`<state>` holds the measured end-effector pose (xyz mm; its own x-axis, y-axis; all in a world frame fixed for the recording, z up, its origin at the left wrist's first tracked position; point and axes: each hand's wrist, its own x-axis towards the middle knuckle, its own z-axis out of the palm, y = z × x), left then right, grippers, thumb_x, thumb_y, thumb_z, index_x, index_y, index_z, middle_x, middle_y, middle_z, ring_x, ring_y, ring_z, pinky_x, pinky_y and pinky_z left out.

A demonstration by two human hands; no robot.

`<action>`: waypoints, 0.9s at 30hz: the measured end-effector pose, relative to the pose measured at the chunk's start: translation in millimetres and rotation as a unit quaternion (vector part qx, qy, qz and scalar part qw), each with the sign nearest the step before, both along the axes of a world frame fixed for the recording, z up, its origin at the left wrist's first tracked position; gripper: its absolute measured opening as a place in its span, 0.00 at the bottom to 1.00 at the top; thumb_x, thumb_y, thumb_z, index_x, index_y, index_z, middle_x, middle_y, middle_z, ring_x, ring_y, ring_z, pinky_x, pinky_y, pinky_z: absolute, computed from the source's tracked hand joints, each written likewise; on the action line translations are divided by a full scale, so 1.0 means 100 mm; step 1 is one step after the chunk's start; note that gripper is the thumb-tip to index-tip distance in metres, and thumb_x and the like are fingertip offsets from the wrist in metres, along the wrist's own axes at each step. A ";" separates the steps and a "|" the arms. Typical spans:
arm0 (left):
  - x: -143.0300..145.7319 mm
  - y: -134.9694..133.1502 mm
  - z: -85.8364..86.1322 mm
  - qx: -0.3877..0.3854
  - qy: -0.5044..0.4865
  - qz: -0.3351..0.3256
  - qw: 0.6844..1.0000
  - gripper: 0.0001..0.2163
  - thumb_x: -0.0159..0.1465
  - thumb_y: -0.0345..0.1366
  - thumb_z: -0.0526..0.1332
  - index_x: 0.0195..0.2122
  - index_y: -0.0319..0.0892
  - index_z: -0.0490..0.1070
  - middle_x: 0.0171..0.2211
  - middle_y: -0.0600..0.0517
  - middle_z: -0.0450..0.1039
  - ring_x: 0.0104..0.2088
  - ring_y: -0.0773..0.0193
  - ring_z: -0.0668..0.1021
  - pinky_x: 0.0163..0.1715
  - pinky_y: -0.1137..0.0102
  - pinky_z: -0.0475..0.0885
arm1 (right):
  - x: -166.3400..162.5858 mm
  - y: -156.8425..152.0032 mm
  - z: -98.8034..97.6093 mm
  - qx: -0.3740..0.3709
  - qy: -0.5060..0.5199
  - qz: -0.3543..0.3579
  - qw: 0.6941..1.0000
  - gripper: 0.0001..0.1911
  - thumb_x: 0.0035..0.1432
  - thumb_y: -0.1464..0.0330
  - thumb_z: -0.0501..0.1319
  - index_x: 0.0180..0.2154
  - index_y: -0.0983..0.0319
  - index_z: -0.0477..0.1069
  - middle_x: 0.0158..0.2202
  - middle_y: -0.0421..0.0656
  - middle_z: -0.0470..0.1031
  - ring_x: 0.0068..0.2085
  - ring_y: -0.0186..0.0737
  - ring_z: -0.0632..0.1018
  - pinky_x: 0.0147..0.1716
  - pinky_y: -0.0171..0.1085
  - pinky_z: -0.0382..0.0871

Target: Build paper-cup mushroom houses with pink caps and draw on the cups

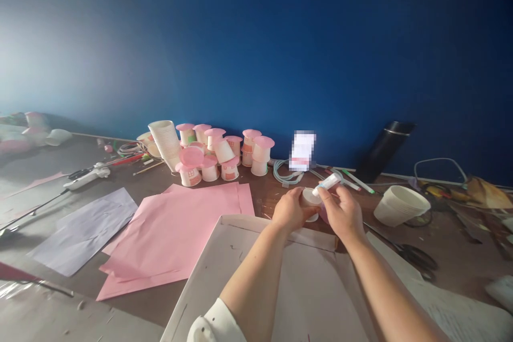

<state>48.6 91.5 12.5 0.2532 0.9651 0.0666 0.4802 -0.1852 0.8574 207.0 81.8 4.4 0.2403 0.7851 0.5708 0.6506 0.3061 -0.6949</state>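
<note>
My left hand (290, 208) is closed around a small white paper cup (310, 197), its round end turned up and toward my right hand. Between the fingers of my right hand (344, 211) is a white glue stick (327, 184), with one end at or very near the cup's round end. Part of the cup is hidden by my fingers. Below my forearms lies a large white box lid or board (248, 256). Behind my hands, to the left, stand several paper cups with pink round tops (262, 152), some with windows and doors drawn on them.
A tall stack of white cups (165, 141) leans left of the pink-topped ones. Pink sheets (176, 230) and a pale sheet (88, 230) lie left. To the right are nested cups (402, 206), scissors (417, 257), markers (358, 180) and a black bottle (385, 152). A lit phone (302, 150) leans against the blue wall.
</note>
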 end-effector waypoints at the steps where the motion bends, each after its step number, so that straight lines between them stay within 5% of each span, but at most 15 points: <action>1: 0.00 0.00 0.00 0.000 0.000 0.000 1.000 0.30 0.56 0.52 0.69 0.58 0.46 0.71 0.54 0.46 0.77 0.49 0.54 0.79 0.48 0.65 0.72 | -0.01 0.01 0.01 0.012 -0.025 0.007 1.000 0.25 0.61 0.45 0.58 0.39 0.59 0.75 0.39 0.50 0.80 0.44 0.54 0.79 0.43 0.47 0.72; 12: 0.00 0.00 -0.02 0.017 -0.005 -0.001 1.000 0.26 0.57 0.52 0.69 0.54 0.46 0.74 0.51 0.47 0.78 0.46 0.55 0.79 0.46 0.65 0.72 | 0.02 -0.01 0.14 0.015 -0.105 0.067 0.992 0.27 0.62 0.43 0.56 0.33 0.59 0.76 0.35 0.49 0.79 0.41 0.53 0.78 0.44 0.49 0.71; 18: -0.01 -0.02 0.02 -0.006 -0.006 0.000 1.000 0.29 0.56 0.50 0.71 0.57 0.47 0.73 0.54 0.47 0.77 0.50 0.54 0.78 0.49 0.66 0.71 | 0.14 -0.03 0.09 -0.051 0.147 0.048 0.987 0.30 0.59 0.42 0.61 0.45 0.61 0.80 0.40 0.49 0.82 0.42 0.52 0.81 0.41 0.46 0.74; 22: -0.01 -0.03 0.04 -0.007 -0.017 -0.003 1.000 0.30 0.56 0.50 0.71 0.58 0.47 0.73 0.55 0.46 0.77 0.52 0.53 0.78 0.50 0.66 0.71 | 0.16 0.02 0.06 -0.051 0.332 0.113 0.935 0.30 0.54 0.42 0.66 0.42 0.61 0.79 0.36 0.48 0.81 0.36 0.48 0.80 0.36 0.46 0.75; 27: 0.00 -0.04 0.05 -0.006 -0.014 -0.001 1.000 0.27 0.56 0.46 0.72 0.56 0.47 0.74 0.53 0.47 0.78 0.50 0.54 0.79 0.49 0.66 0.71 | 0.11 0.02 0.08 -0.094 0.402 0.160 0.897 0.25 0.50 0.46 0.69 0.39 0.59 0.79 0.35 0.47 0.80 0.32 0.44 0.79 0.31 0.44 0.76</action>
<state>48.5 87.5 17.9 0.2525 0.9656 0.0615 0.4560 -0.1748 0.8726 218.1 84.1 12.3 0.2602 0.9516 0.1634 -0.1843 0.2150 -0.9591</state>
